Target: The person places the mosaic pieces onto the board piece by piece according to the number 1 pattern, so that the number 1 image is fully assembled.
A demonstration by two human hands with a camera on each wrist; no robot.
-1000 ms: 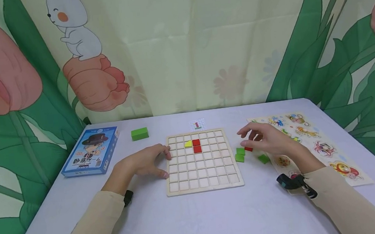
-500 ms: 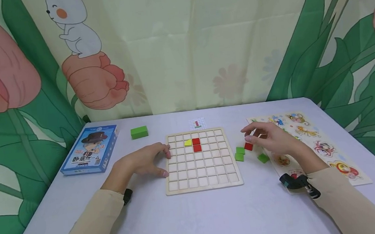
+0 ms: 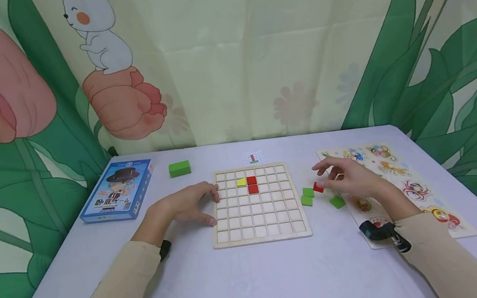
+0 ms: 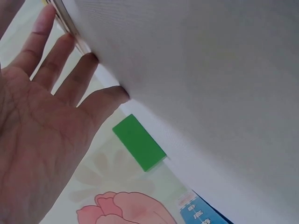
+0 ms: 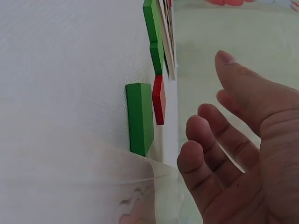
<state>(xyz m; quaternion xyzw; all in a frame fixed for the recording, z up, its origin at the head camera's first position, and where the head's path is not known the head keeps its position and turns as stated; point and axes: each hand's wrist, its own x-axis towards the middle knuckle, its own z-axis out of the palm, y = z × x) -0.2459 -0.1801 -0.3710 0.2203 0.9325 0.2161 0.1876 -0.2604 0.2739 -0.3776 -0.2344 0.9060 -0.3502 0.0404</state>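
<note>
A wooden grid board (image 3: 265, 218) lies flat on the table. In its upper part sit two red tiles (image 3: 252, 189), one below the other, and a yellow piece (image 3: 240, 183) with a slanted side. My left hand (image 3: 182, 205) touches the board's left edge with spread fingertips and thumb. To the right, my right hand (image 3: 349, 177) hovers over the table with loosely bent fingers, holding nothing. Near its thumb lies a loose red tile (image 3: 318, 188); the right wrist view shows this red tile (image 5: 159, 100) beside several green tiles (image 5: 136, 119).
Behind the board lies a small card (image 3: 254, 158) with a coloured grid pattern. A green block (image 3: 179, 169) stands at the back left, near a blue game box (image 3: 116, 190). A board with animal pictures (image 3: 428, 208) lies on the right, partly under my right forearm.
My right hand has shifted a little to the right, uncovering more of the loose red tile; its thumb now overlaps the tile's edge in the head view. The left hand stays at the board.
</note>
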